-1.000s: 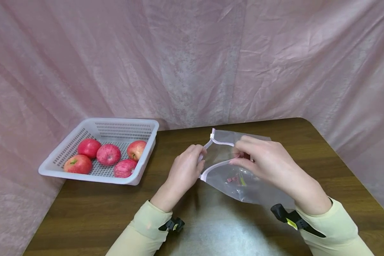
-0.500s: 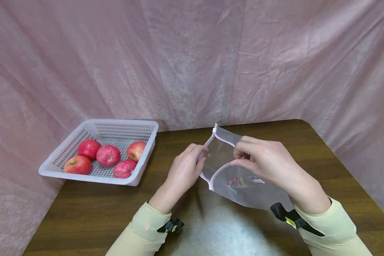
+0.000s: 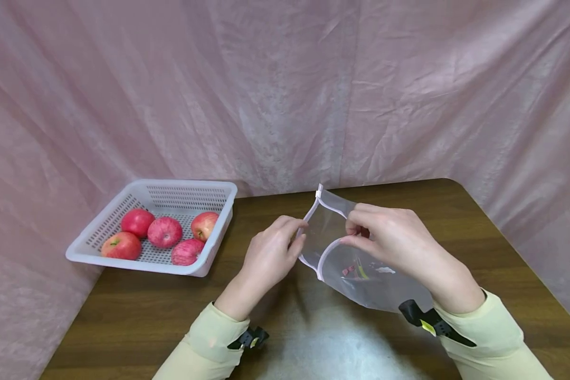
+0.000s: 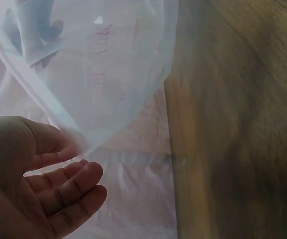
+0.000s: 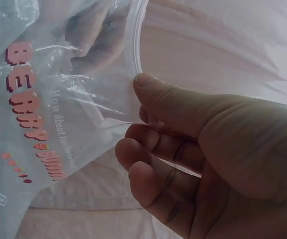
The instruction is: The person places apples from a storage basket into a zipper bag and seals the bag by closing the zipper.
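Holding: I see both hands at the mouth of a clear zip bag (image 3: 361,274), which is lifted a little above the table (image 3: 147,311).
Left hand: the left hand (image 3: 271,256) pinches the left side of the bag's white rim between thumb and fingertips; from the left wrist view the fingers (image 4: 69,189) are loosely curled under the film.
Right hand: the right hand (image 3: 391,237) pinches the right side of the rim, thumb (image 5: 168,99) pressed against the curled fingers with the film between them.
Bag: the mouth is pulled apart into an open loop, with a small white slider (image 3: 319,193) at its far end; the body hangs to the right under the right wrist, with red print on it.
Edges and room: the basket (image 3: 218,232) stands at the left, well apart from the left hand, with bare table between them; the far table edge is just behind the bag.
Basket content: four red apples (image 3: 163,232) lie together inside.
Surface: dark brown wood table, with a bright reflection near me.
Room: wrinkled pink cloth (image 3: 285,89) hangs behind and on both sides.
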Motion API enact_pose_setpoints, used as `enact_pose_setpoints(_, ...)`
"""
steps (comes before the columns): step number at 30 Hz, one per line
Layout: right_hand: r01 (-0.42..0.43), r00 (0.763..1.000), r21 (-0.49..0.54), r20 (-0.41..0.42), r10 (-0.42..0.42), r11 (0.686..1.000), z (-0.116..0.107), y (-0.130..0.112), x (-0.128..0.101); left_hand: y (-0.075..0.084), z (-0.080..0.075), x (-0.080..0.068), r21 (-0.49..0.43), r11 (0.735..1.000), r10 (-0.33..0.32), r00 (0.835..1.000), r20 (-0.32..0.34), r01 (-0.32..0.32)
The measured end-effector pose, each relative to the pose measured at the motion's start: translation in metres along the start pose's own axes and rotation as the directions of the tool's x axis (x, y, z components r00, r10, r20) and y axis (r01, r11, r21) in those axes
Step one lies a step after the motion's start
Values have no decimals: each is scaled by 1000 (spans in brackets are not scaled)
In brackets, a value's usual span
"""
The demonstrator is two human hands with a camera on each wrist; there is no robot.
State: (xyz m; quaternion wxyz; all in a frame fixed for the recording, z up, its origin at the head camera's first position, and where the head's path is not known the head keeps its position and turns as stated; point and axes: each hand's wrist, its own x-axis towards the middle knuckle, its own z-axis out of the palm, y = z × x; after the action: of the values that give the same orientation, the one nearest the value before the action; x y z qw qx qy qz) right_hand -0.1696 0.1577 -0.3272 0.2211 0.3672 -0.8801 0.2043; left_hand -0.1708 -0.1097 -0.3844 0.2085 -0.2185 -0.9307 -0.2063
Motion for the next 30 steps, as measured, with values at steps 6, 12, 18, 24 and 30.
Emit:
enact_pose_setpoints(6, -18, 1000, -1, 22, 18, 1000, -1, -1, 1, -2, -13, -5, 20, 1000, 13, 1000, 7, -13)
enact_pose_setpoints(12, -31, 999, -2, 32, 31, 1000, -3, -1, 1, -13, -29, -13, 93, 995, 21, 1000, 0, -21)
enact_pose_setpoints(18, -37, 998, -2, 41, 37, 999, -5, -1, 1, -28, -41, -21, 182, 983, 31, 999, -22, -27)
enact_pose_setpoints(24, -39, 998, -4, 42, 39, 999, -5, -1, -1, -42, -45, -28, 236, 971, 32, 999, -18, -27)
enact_pose_setpoints(30, -42, 998, 6, 43, 42, 999, -6, 0, -1, -57, -54, -37, 295, 956, 13, 999, -41, -1)
